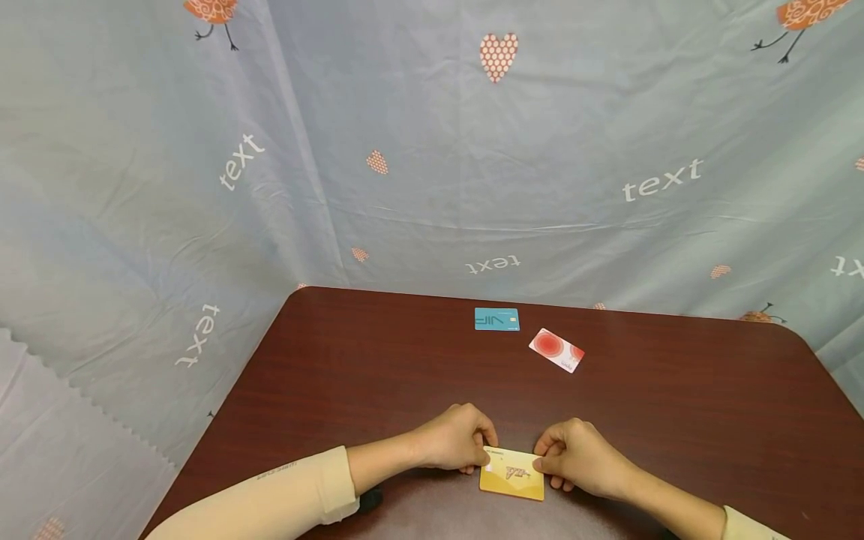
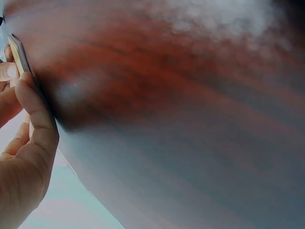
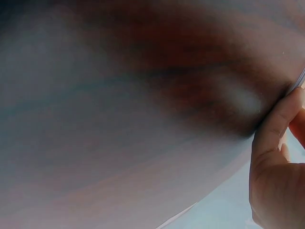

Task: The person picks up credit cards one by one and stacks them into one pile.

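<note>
Both hands hold a small stack of cards [image 1: 511, 484], with a gold card on top, close over the near part of the table. The left hand [image 1: 457, 439] pinches the stack's left edge, thumb on the gold face. At the opposite edge, the right hand [image 1: 579, 459] grips it the same way between thumb and curled fingers. In the left wrist view the layered edges of the card stack [image 2: 18, 55] show beside the left hand [image 2: 33, 129]. Only a sliver of the stack appears past the right hand [image 3: 276, 157] in the right wrist view.
Farther back on the dark red-brown table [image 1: 378, 360] lie a blue card [image 1: 497, 319] and, to its right, a tilted white card with red circles [image 1: 556, 350]. A patterned grey-blue curtain [image 1: 432, 150] hangs behind the table and along its left side.
</note>
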